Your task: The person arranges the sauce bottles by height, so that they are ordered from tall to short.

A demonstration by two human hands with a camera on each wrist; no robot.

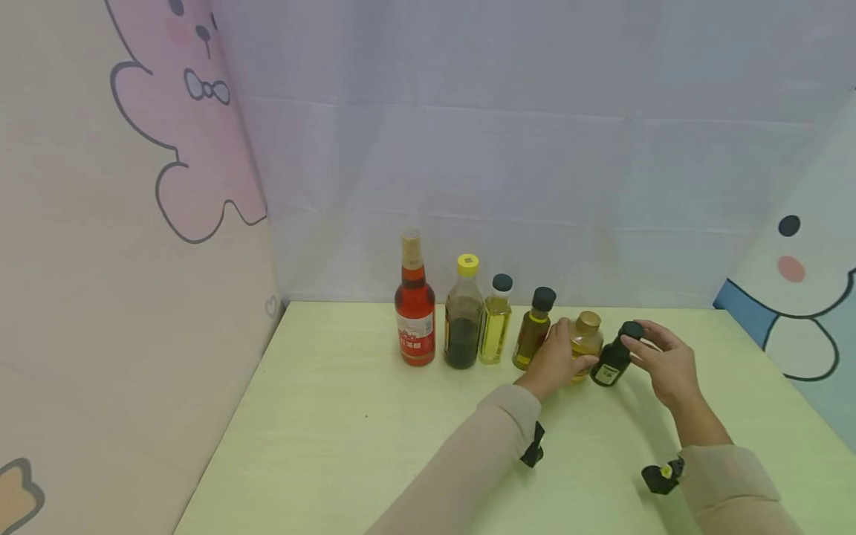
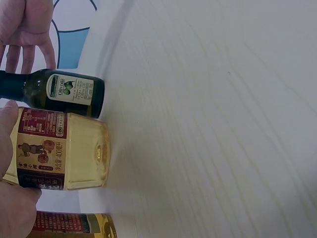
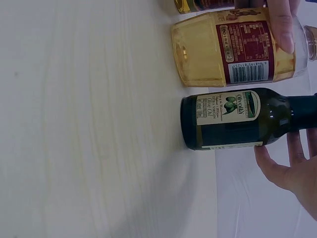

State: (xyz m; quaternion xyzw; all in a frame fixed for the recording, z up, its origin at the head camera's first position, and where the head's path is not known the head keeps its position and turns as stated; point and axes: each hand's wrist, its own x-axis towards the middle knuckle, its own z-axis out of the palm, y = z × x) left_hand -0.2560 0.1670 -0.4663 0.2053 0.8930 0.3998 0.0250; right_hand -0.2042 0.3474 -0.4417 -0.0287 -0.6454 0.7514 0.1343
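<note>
My left hand point(image 1: 551, 364) grips a squat bottle of yellow cooking oil point(image 2: 86, 151) with a gold cap, its thumb and fingers on either side. Just right of it stands a dark green olive oil bottle point(image 3: 230, 119) with a black cap and a pale label. My right hand point(image 1: 669, 364) holds that bottle around its neck and cap, the fingers partly hidden behind it. Both bottles stand upright on the table, close side by side. Left of my left hand is an olive-coloured oil bottle point(image 1: 531, 338) with a black cap.
Farther left in the row are a slim yellow oil bottle point(image 1: 495, 327), a dark sauce bottle point(image 1: 463, 327) with a yellow cap, and a tall red bottle point(image 1: 416, 319). A pale curtain point(image 1: 468, 163) hangs behind the pale table point(image 1: 321, 438). Printed panels flank it.
</note>
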